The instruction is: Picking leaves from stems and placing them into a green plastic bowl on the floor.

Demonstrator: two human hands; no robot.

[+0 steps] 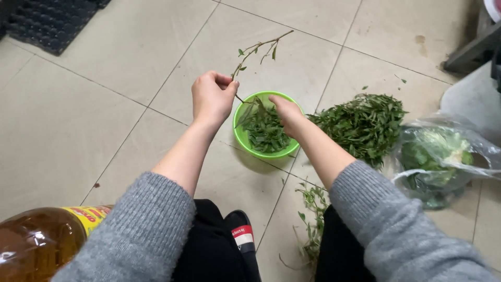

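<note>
My left hand [211, 97] pinches a thin, nearly bare green stem [255, 50] that sticks up and away to the right. A small green bowl [241, 137] holding plucked leaves [266, 133] sits on the tiled floor just right of that hand. My right hand [288, 114] reaches over the bowl's right side, fingers closed on a few leaves at the stem's lower end. Both forearms wear grey knit sleeves.
A pile of leafy green stalks [365, 125] lies right of the bowl. A clear plastic bag of green vegetables [438, 159] rests further right. Stripped stems [313, 219] lie between my knees. An amber oil bottle [42, 240] is at bottom left, a dark mat [49, 21] top left.
</note>
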